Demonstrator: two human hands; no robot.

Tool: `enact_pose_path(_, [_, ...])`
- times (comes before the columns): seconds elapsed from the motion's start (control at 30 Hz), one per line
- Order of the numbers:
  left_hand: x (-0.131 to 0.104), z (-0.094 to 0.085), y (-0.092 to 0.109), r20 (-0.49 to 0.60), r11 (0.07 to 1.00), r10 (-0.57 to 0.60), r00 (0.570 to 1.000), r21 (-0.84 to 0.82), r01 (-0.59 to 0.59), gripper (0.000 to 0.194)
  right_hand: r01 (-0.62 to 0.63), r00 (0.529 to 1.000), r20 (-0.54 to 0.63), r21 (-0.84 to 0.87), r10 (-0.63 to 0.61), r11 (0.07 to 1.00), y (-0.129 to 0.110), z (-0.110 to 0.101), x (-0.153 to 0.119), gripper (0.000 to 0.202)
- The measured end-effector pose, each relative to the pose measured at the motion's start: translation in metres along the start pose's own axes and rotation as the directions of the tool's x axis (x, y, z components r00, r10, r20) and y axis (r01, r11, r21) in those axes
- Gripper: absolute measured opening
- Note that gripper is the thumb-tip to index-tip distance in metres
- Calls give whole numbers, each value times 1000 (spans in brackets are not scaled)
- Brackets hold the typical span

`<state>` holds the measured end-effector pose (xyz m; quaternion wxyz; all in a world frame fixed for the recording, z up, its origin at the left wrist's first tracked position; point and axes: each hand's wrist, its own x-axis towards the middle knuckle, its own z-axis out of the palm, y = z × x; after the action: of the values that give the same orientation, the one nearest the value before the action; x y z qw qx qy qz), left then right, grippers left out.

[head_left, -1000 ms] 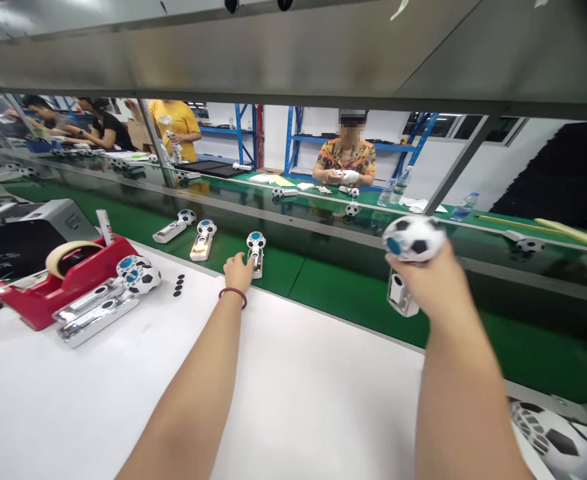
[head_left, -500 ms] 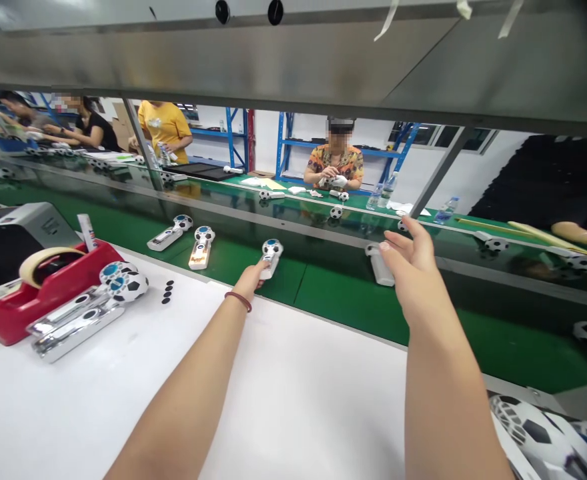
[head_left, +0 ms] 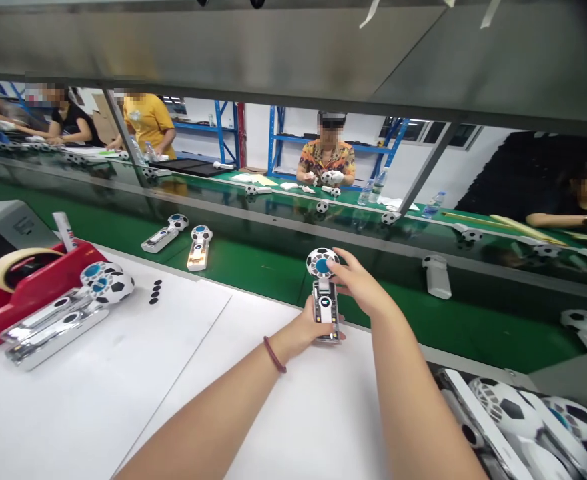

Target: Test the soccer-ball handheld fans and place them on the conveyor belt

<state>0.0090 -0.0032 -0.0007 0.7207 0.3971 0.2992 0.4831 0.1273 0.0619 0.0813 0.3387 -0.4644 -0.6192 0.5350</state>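
Observation:
A handheld fan [head_left: 325,297] with a soccer-ball head, a blue centre and a lit display on its handle stands upright over the front edge of the belt. My left hand [head_left: 313,327] is closed round the lower handle, thumb across its front. At the head, my right hand [head_left: 349,277] grips the right side, with its thumb by the blue centre and some fingers hidden behind. Two similar fans, one upright-lying [head_left: 199,248] and one slanted [head_left: 165,233], lie on the green belt to the left. Another white fan [head_left: 437,277] lies to the right.
At left, a red tape dispenser [head_left: 38,293] stands beside stacked fans [head_left: 93,300] and several black dots [head_left: 155,292] on the white table [head_left: 188,393]. More fans [head_left: 513,413] fill the right corner. A metal shelf [head_left: 273,53] hangs overhead. Co-workers sit across the belt.
My left hand has lifted the fan off the belt and brought it right and nearer. My right hand has come in from the right and taken hold of its head. The view has shifted.

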Motion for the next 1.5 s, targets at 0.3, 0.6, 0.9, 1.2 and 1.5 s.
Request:
enact_pose_path(0.3, [3, -10, -2, 67, 997, -50, 997, -52, 54, 61, 26, 1000, 3, -62, -26, 998, 9, 3, 4, 53])
enact_pose_path(0.6, [2, -11, 0, 42, 998, -67, 997, 21, 66, 57, 0, 999, -50, 14, 0, 1000, -1, 10, -2, 45])
enact_pose_path(0.9, [2, -10, 1, 57, 997, -82, 995, 13, 81, 60, -26, 999, -29, 59, 27, 998, -2, 8, -1, 40])
enact_pose_path(1.2, [-1, -10, 5, 63, 987, -156, 986, 35, 154, 61, -25, 998, -57, -46, 22, 999, 10, 4, 5, 47])
enact_pose_path(1.5, [1, -15, 0, 89, 991, -135, 987, 20, 134, 58, 7, 997, -73, -96, -14, 995, 11, 5, 5, 49])
